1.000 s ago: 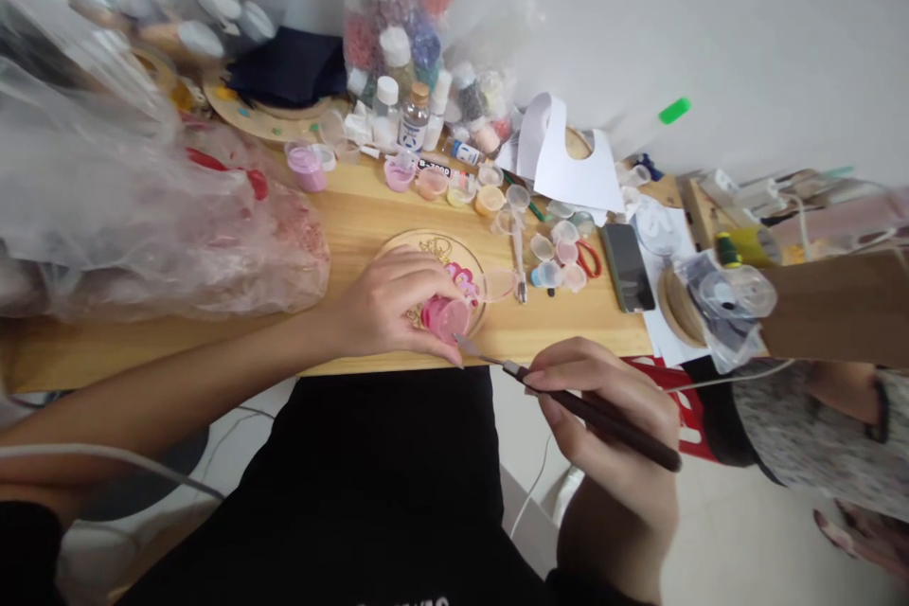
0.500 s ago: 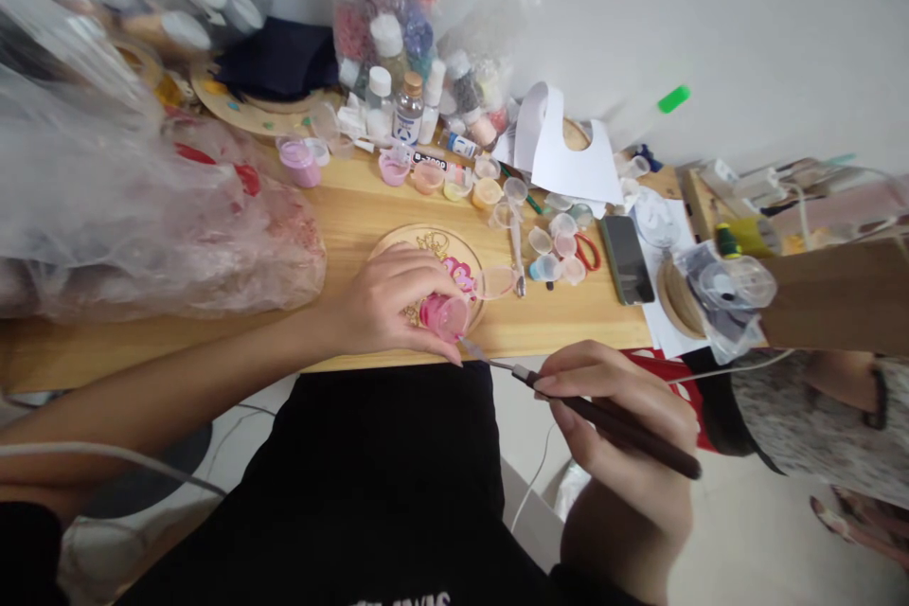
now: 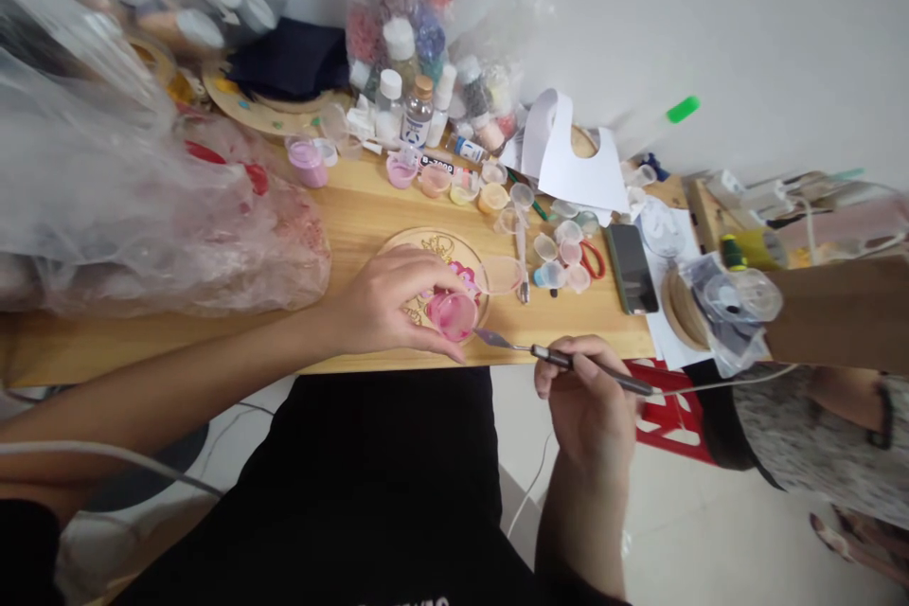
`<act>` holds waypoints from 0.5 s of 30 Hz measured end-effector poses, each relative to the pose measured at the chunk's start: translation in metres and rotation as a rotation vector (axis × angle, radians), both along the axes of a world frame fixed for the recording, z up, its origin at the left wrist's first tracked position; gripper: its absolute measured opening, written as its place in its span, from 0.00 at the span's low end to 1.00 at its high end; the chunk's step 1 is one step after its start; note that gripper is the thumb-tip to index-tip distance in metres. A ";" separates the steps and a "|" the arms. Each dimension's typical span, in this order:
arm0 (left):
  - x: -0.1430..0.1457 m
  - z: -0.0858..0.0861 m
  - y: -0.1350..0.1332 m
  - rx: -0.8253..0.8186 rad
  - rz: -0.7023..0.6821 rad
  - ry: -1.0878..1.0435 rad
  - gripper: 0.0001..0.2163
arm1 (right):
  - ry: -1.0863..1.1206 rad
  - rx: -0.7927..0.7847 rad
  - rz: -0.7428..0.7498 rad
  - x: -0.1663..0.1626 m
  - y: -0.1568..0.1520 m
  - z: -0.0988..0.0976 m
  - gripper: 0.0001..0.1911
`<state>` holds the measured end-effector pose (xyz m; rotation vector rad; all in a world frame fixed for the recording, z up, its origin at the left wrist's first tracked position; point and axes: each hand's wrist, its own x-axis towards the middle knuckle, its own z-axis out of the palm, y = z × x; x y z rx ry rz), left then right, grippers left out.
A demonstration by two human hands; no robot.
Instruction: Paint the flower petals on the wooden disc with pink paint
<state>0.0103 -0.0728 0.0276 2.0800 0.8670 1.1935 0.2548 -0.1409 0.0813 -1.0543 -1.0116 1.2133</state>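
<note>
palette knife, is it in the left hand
No, the right hand holds the palette knife, while the left hand holds the pink cup.

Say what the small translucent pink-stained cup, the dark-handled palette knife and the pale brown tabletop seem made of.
Small translucent pink-stained cup: probably glossy plastic, thin and see-through.
Dark-handled palette knife: blade likely smooth metal, thin and greyish; handle perhaps wood or plastic.
Pale brown tabletop: wood or laminate, low sheen, showing grain.

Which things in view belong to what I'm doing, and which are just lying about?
In use: pink cup in left hand, palette knife in right hand, round board beneath left hand.
Seemingly lying about: phone, brown-capped bottle, white paper.
</note>
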 end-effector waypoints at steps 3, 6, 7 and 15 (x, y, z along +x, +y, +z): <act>0.000 -0.002 0.000 -0.010 -0.003 0.019 0.24 | 0.059 -0.093 -0.045 -0.007 0.000 -0.009 0.04; 0.001 -0.002 0.000 0.075 -0.001 -0.018 0.22 | 0.067 -0.147 -0.080 -0.011 -0.001 -0.013 0.03; 0.001 -0.001 0.001 0.128 0.001 -0.040 0.21 | 0.063 -0.153 -0.089 -0.011 -0.001 -0.014 0.04; -0.002 0.010 0.002 0.205 0.003 -0.020 0.18 | 0.039 -0.158 -0.144 -0.008 0.001 -0.015 0.04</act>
